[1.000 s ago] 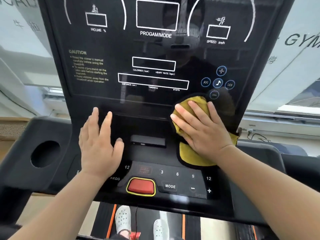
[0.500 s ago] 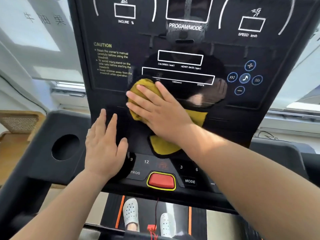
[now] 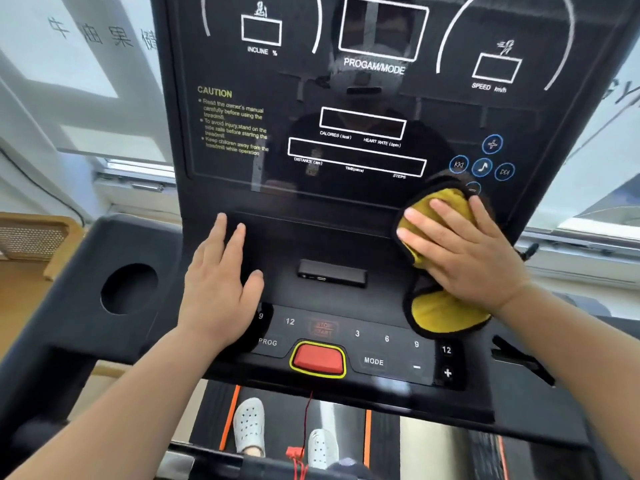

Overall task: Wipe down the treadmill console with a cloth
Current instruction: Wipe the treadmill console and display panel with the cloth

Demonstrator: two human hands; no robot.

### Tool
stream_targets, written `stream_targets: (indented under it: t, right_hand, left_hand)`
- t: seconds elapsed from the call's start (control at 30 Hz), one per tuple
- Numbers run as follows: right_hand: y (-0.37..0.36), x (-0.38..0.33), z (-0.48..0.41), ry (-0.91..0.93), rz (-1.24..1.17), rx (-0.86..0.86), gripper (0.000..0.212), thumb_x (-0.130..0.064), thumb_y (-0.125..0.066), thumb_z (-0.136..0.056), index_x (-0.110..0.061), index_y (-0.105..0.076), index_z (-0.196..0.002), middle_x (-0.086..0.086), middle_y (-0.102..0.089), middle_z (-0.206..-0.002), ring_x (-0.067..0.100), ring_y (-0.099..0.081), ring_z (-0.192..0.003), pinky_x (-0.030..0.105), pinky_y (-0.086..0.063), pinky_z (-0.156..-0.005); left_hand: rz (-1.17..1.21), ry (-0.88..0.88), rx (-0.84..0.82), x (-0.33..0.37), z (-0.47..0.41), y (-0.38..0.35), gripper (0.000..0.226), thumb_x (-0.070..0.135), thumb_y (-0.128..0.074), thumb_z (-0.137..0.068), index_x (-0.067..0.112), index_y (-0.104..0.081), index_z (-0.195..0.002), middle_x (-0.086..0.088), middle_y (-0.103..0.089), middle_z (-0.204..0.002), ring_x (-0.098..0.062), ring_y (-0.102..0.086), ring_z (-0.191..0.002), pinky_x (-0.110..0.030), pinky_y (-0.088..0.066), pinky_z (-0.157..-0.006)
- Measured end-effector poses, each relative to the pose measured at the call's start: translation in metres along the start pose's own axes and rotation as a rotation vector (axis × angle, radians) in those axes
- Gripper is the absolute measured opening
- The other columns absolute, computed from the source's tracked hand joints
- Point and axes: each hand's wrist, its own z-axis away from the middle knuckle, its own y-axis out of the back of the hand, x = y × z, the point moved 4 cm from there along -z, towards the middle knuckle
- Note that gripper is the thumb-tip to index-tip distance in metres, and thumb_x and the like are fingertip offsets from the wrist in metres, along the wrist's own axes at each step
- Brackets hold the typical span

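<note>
Console surface: the treadmill console (image 3: 304,81) has a glossy black upper panel with white outlined display windows, all dark, and reflections across the glass.
Printed legends: INCLINE %, PROGAM/MODE, SPEED km/h, CALORIES, HEART RATE, DISTANCE, TIME, STEPS; a yellow caution notice (image 3: 232,123) sits at the left.
Lower section: a matte ledge carries a small black block (image 3: 332,275), with a key strip below it that includes the MODE key (image 3: 374,361) and a red button (image 3: 318,360) ringed in yellow.
Cloth: the yellow cloth (image 3: 446,313), edged in black, lies on the lower right of the console, just below the round blue media keys (image 3: 482,167); its lower lobe reaches toward the key strip.
Right hand: the right hand (image 3: 464,251) lies flat, fingers straight, pressing the cloth against the panel.
Left hand: the left hand (image 3: 221,289) rests flat, fingers extended, on the ledge left of the block; it holds nothing.
Side tray: a round cup recess (image 3: 130,289) sits at the left.
Below: two pale perforated shoes (image 3: 249,426) stand on the belt beside a red cord (image 3: 304,427).
Room: bright frosted window glass (image 3: 86,81) stands behind the console; a wooden, woven-panel item (image 3: 31,237) stands at the left.
</note>
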Motion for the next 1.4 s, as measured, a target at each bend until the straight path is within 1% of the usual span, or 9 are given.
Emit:
stream_targets:
  t: [0.17,0.3,0.4,0.63,0.8,0.97,1.1,1.23,1.4]
  right_hand:
    - [0.005,-0.024,-0.036,0.056,-0.044,-0.041,0.056,-0.032,-0.046,-0.104,-0.027,-0.036,-0.159,-0.002,-0.022,-0.169,0.028,-0.024,-0.155,0.056,-0.006,-0.127]
    - [0.008,-0.062,-0.095,0.073,-0.051,-0.033,0.059,-0.031,-0.046,-0.103,-0.027,-0.032,-0.161,-0.003,-0.023,-0.170,0.026,-0.022,-0.156,0.055,-0.002,-0.127]
    - [0.009,-0.098,-0.145,0.102,-0.081,-0.031,0.062,-0.029,-0.046,-0.103,-0.027,-0.028,-0.162,-0.001,-0.017,-0.172,0.027,-0.016,-0.158,0.055,0.001,-0.127]
    - [0.009,-0.141,-0.207,0.151,-0.075,-0.013,0.058,-0.036,-0.031,-0.109,-0.024,-0.016,-0.165,0.000,-0.009,-0.173,0.027,-0.008,-0.159,0.054,0.005,-0.127]
    - [0.007,-0.128,-0.188,0.155,-0.042,-0.010,0.062,-0.043,-0.029,-0.110,-0.020,-0.011,-0.165,0.000,-0.009,-0.173,0.025,-0.008,-0.159,0.052,0.003,-0.128]
    - [0.004,-0.097,-0.135,0.091,0.005,-0.018,0.066,-0.052,-0.023,-0.109,-0.021,-0.007,-0.165,-0.001,-0.006,-0.173,0.026,-0.008,-0.159,0.053,0.001,-0.127]
    - [0.001,-0.063,-0.082,-0.003,0.016,-0.015,0.069,-0.056,-0.031,-0.108,-0.023,-0.011,-0.165,-0.001,-0.009,-0.173,0.026,-0.010,-0.159,0.054,-0.002,-0.128]
    - [-0.002,-0.034,-0.025,-0.154,-0.018,-0.037,0.071,-0.057,-0.038,-0.105,-0.025,-0.017,-0.165,-0.002,-0.012,-0.172,0.027,-0.013,-0.158,0.057,-0.006,-0.127]
    - [-0.008,-0.007,0.024,-0.253,0.013,-0.098,0.082,-0.063,-0.038,-0.100,-0.026,-0.005,-0.165,-0.002,0.000,-0.172,0.025,0.000,-0.159,0.056,0.007,-0.126]
  left_hand:
    - [0.027,0.015,0.031,-0.010,0.000,0.006,0.072,0.037,-0.045,-0.088,0.015,-0.031,-0.156,-0.003,-0.011,-0.169,-0.032,-0.023,-0.148,-0.052,-0.023,-0.118]
    - [-0.009,0.062,0.067,-0.026,-0.005,0.015,0.073,0.037,-0.046,-0.086,0.013,-0.034,-0.154,-0.009,-0.014,-0.168,-0.036,-0.023,-0.147,-0.054,-0.021,-0.119]
    - [-0.029,0.086,0.058,-0.039,-0.010,0.022,0.074,0.038,-0.046,-0.086,0.013,-0.032,-0.155,-0.009,-0.015,-0.168,-0.036,-0.023,-0.148,-0.054,-0.021,-0.120]
    - [-0.038,0.027,0.029,-0.044,-0.011,0.022,0.080,0.046,-0.039,-0.084,0.007,-0.034,-0.153,-0.015,-0.013,-0.168,-0.036,-0.027,-0.147,-0.050,-0.026,-0.118]
    - [-0.063,0.019,0.071,-0.037,-0.009,0.020,0.079,0.042,-0.048,-0.083,0.009,-0.035,-0.153,-0.015,-0.017,-0.167,-0.037,-0.028,-0.142,-0.056,-0.025,-0.117]
    - [-0.067,-0.050,0.059,-0.005,-0.009,0.010,0.080,0.042,-0.052,-0.083,0.012,-0.033,-0.155,-0.011,-0.014,-0.168,-0.036,-0.025,-0.148,-0.056,-0.023,-0.118]
    - [-0.080,-0.083,0.050,0.025,-0.005,-0.007,0.079,0.041,-0.058,-0.083,0.013,-0.035,-0.153,-0.017,-0.010,-0.167,-0.040,-0.024,-0.146,-0.057,-0.022,-0.119]
    - [-0.094,-0.054,0.085,0.048,0.001,-0.019,0.078,0.036,-0.066,-0.081,0.016,-0.037,-0.150,-0.017,-0.003,-0.168,-0.041,-0.016,-0.150,-0.063,-0.012,-0.119]
    - [-0.093,-0.141,0.098,0.083,0.005,-0.025,0.071,0.039,-0.063,-0.075,0.021,-0.044,-0.142,-0.011,-0.009,-0.167,-0.037,-0.012,-0.153,-0.062,-0.009,-0.119]
